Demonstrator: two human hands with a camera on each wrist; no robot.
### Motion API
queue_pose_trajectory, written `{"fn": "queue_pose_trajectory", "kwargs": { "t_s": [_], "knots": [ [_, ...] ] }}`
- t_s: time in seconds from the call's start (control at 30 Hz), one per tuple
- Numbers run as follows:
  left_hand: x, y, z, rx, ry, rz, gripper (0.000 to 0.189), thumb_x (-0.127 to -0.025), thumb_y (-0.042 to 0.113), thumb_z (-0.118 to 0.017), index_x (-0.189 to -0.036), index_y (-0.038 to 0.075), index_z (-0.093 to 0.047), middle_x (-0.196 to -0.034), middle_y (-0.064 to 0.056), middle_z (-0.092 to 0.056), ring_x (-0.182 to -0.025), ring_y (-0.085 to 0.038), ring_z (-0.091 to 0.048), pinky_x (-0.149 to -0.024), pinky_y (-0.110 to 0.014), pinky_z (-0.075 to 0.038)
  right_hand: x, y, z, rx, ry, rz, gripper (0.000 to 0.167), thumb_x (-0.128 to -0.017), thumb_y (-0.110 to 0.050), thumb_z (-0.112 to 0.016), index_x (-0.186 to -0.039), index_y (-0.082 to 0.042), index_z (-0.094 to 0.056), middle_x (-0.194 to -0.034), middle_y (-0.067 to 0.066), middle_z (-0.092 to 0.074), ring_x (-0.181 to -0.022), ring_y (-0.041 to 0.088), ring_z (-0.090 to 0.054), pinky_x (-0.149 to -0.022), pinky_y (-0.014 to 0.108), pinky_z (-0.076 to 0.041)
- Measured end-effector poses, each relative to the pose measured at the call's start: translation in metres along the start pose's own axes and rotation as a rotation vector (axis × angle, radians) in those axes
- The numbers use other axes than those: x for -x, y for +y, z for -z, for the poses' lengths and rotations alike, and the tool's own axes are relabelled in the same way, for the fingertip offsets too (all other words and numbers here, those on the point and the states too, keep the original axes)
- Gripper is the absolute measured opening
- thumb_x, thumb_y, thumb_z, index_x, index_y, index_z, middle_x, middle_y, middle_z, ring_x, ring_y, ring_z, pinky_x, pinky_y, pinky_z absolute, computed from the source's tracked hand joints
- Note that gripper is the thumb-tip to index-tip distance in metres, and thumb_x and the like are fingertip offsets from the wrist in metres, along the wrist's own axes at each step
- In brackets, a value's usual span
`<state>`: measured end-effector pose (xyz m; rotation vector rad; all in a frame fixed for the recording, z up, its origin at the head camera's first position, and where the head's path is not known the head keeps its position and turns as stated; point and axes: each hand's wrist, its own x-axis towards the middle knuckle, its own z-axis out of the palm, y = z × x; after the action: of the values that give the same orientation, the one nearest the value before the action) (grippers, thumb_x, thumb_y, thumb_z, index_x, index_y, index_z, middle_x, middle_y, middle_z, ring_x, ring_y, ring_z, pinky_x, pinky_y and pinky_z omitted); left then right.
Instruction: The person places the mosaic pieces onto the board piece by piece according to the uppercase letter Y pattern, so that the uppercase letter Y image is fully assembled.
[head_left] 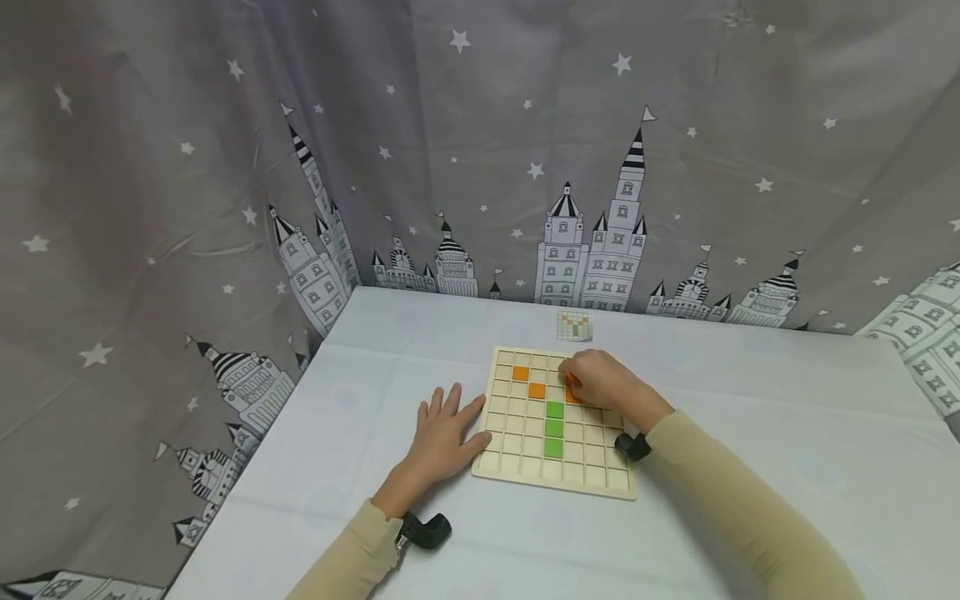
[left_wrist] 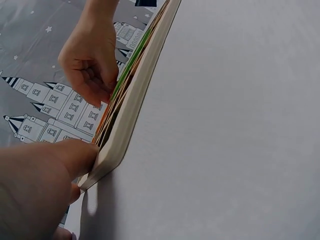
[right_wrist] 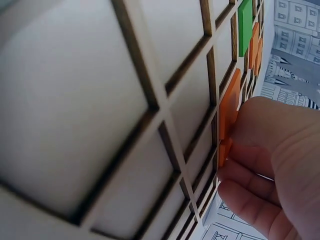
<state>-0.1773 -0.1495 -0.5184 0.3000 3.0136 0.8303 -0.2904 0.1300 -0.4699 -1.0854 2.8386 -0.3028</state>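
A square wooden grid board lies on the table. Three green tiles form a column in it, and two orange tiles sit diagonally up and left of them. Another orange tile is set in a cell beside my right hand. That hand, fingers curled, pinches a further orange tile at the board's upper right; the fingers partly cover it. My left hand spreads its fingers at the board's left edge, the thumb touching the rim.
A small pattern card with a coloured grid lies behind the board. White cloth covers the table. A grey curtain printed with castles and stars hangs behind and to the left. Each wrist wears a black device.
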Motion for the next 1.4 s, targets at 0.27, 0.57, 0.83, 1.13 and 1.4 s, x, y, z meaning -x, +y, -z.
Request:
{"fn": "queue_pose_trajectory", "kwargs": {
  "t_s": [0.27,0.57,0.83,1.13,1.4],
  "knots": [
    [0.002,0.001,0.001,0.005,0.010,0.003,0.060,-0.096,0.039,-0.062,-0.149,0.013,-0.054,-0.162,-0.031,-0.031,-0.152,-0.057,-0.017,-0.118,-0.076,-0.013,0.000,0.002,0.002,-0.005,0.012,0.067,0.016,-0.087,0.002,-0.069,-0.095,-0.009,-0.077,-0.088,0.003,-0.071,-0.080,0.015,-0.062,-0.080,0.035,-0.057],
    [0.001,0.002,0.000,0.003,0.009,0.003,0.058,-0.096,0.038,-0.062,-0.148,0.013,-0.055,-0.162,-0.030,-0.032,-0.153,-0.056,-0.018,-0.119,-0.075,-0.014,0.003,0.010,0.000,-0.038,0.020,0.066,0.019,-0.089,-0.001,-0.069,-0.102,-0.007,-0.081,-0.095,0.005,-0.074,-0.090,0.019,-0.068,-0.085,0.037,-0.059],
    [0.000,0.001,-0.001,0.001,0.009,-0.005,0.058,-0.096,0.039,-0.062,-0.148,0.013,-0.055,-0.162,-0.030,-0.032,-0.153,-0.056,-0.018,-0.119,-0.075,-0.014,-0.002,0.002,0.006,0.057,-0.029,0.049,0.012,-0.089,-0.003,-0.069,-0.094,-0.009,-0.079,-0.088,0.003,-0.074,-0.082,0.018,-0.068,-0.082,0.036,-0.059],
    [0.000,0.002,0.001,-0.011,0.016,-0.009,0.059,-0.096,0.039,-0.062,-0.148,0.013,-0.055,-0.162,-0.030,-0.033,-0.153,-0.056,-0.019,-0.118,-0.075,-0.015,-0.002,0.000,0.006,0.105,-0.004,0.118,0.016,-0.088,0.000,-0.069,-0.096,-0.008,-0.079,-0.085,0.003,-0.073,-0.074,0.013,-0.064,-0.075,0.031,-0.058],
    [0.002,0.002,0.001,-0.008,0.011,-0.011,0.059,-0.096,0.038,-0.062,-0.148,0.012,-0.055,-0.161,-0.031,-0.033,-0.152,-0.056,-0.019,-0.118,-0.075,-0.015,0.002,0.006,0.003,0.047,0.010,0.140,0.019,-0.088,0.001,-0.069,-0.102,-0.007,-0.081,-0.094,0.006,-0.075,-0.088,0.019,-0.070,-0.084,0.035,-0.060]
  ]
}}
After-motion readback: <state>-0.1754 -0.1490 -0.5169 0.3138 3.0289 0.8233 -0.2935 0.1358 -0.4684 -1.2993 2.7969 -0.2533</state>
